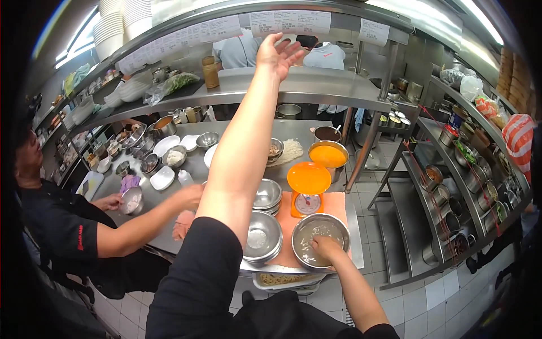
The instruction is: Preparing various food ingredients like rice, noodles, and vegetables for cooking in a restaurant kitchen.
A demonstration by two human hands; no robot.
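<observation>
My left hand (278, 56) is raised high over the steel shelf, its fingers spread and nothing in them. Just above it hang printed paper slips (289, 22). Down at the right, my right hand (326, 248) dips into a steel bowl (344, 229) of cloudy greyish liquid. Its fingers look bunched together, with the tips partly hidden in the liquid, so what they hold cannot be made out. Behind that bowl stands an orange kitchen scale (307, 204) with an orange pan (309, 177). Stacked steel bowls (261, 234) are to its left, and an orange cloth (337, 204) lies underneath.
A co-worker (62, 220) at my left holds a small steel bowl (132, 200) and reaches across toward my arm. A pot of orange liquid (328, 153) stands behind the scale. Overhead runs the steel shelf (316, 85). A rack (420, 209) with pots is at the right.
</observation>
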